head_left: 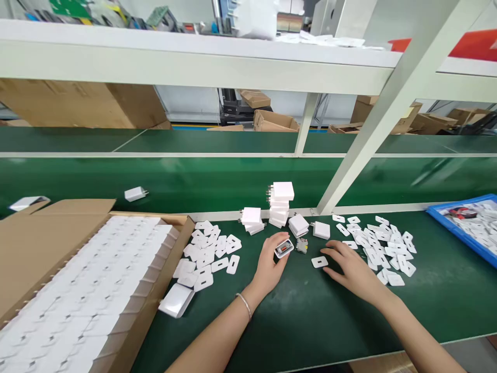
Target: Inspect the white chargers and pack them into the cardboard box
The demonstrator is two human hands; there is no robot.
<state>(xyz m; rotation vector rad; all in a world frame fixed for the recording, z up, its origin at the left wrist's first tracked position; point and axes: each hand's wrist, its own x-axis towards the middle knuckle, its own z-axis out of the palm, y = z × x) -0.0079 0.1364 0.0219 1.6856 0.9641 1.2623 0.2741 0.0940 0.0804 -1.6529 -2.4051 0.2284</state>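
A worker's left hand [272, 261] gripped an open white charger shell [283, 248] by its side walls above the green counter [310, 316], while the right hand [349, 267], fingers loosely spread and empty, rested beside a flat white cover plate [319, 261]. Both parts looked light, rigid and smooth, likely best pinched at the edges.

Glossy white plastic charger shells [279, 204], matt green mat [310, 311], brown cardboard box [46, 238]

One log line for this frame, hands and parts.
left hand: holds open charger shell | right hand: flat by white cover plate | table: green
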